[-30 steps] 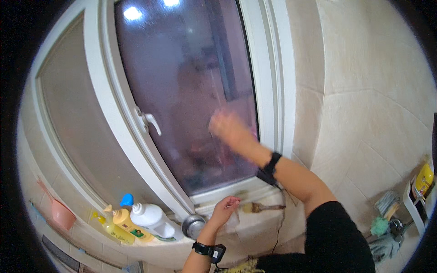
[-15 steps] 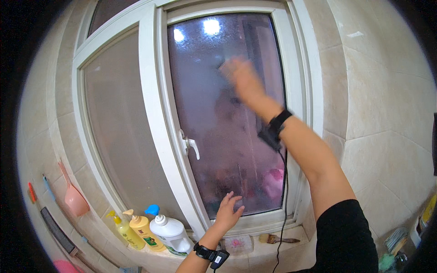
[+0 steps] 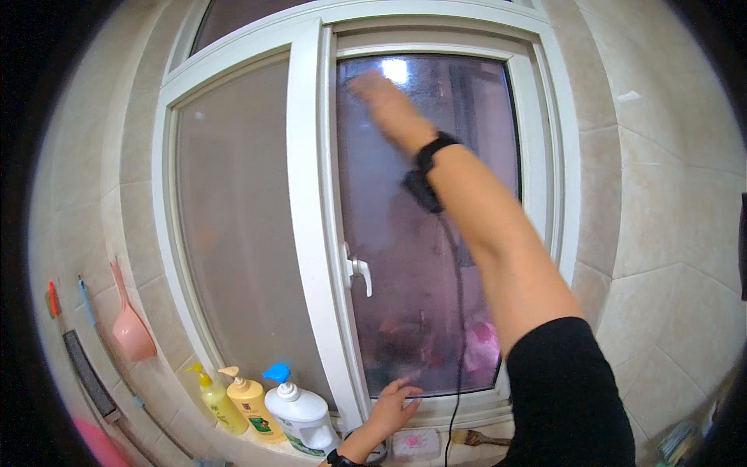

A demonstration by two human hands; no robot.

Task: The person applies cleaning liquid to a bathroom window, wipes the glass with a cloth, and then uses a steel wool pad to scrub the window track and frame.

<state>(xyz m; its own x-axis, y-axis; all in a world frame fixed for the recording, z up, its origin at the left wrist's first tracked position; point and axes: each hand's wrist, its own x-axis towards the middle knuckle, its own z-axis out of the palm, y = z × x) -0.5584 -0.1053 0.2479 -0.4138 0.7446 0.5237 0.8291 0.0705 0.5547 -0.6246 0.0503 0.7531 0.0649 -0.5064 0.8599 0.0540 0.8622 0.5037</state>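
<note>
My right hand (image 3: 387, 107) is raised against the upper left of the dark window pane (image 3: 405, 257), its fingers smeared by motion. Whether anything is under them cannot be made out. Low down, my left hand (image 3: 391, 414) is held in front of the pane's bottom edge with its fingers apart and nothing in them. A white window handle (image 3: 360, 274) sits on the frame between the two hands' heights. Beside the left hand stands a white pump bottle (image 3: 299, 412) with a blue top. Light spots and haze show on the glass.
Two yellow pump bottles, one slim (image 3: 222, 405) and one wider (image 3: 257, 409), line the sill at left. A pinkish soap box (image 3: 416, 444) and a brush (image 3: 478, 439) lie right of my left hand. A pink scoop (image 3: 134, 335) hangs on the left wall. A cable dangles from my right wrist.
My right hand has swept up and left across the pane toward its top left corner. The view has shifted, so the window appears further right and lower. My left hand stays near the sill.
</note>
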